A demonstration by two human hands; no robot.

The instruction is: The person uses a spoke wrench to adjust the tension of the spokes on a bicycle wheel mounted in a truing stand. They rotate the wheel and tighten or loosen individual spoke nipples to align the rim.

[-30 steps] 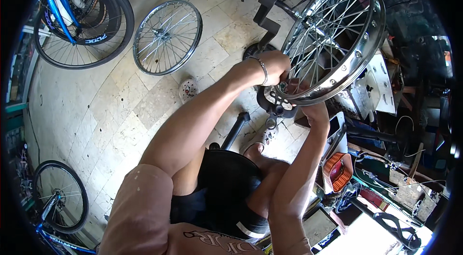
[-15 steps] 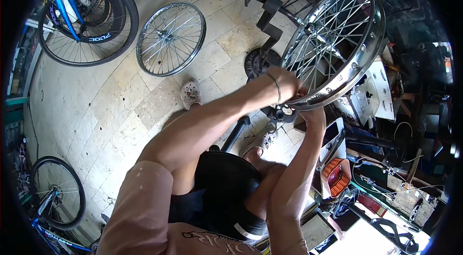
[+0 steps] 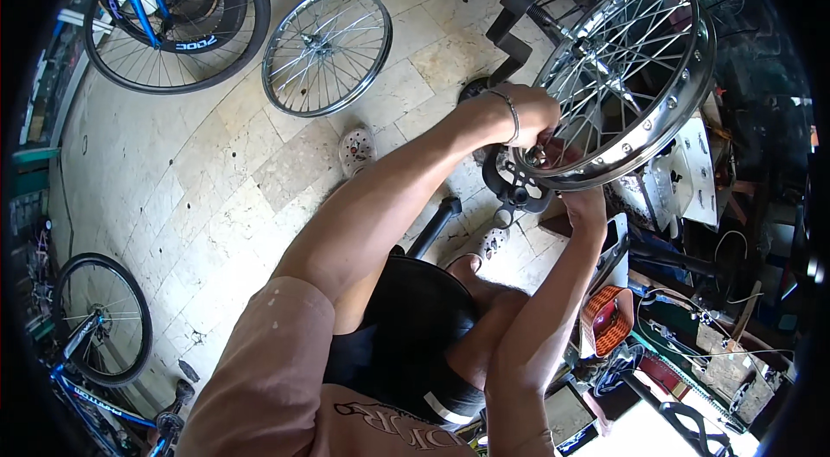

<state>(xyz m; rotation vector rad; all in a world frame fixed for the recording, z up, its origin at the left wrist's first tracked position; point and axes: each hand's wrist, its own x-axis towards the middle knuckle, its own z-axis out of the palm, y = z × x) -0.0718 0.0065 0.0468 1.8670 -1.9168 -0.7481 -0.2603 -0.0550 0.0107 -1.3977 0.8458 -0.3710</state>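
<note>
A bare, spoked bicycle wheel [image 3: 635, 144] with a shiny chrome rim stands tilted in a dark metal wheel stand [image 3: 510, 33]. My left hand [image 3: 529, 114] is at the near-left part of the rim, on the spoke side, with its fingers curled closed. What they pinch is hidden behind the hand. From beneath, my right hand [image 3: 584, 200] reaches round the near edge of the same rim. Some of its fingers show dimly between the spokes, and the rim covers the rest.
Another bare spoked wheel [image 3: 327, 51] lies on the tiled floor. A blue bicycle's tyred wheel [image 3: 251, 33] is at the far left, another bicycle wheel [image 3: 145, 332] at the near left. An orange basket [image 3: 608, 321] and cluttered tools are on the right.
The whole view has shifted slightly, so the surroundings appear displaced. Both hands stay at the near part of the rim; the left hand's fist has turned a little.
</note>
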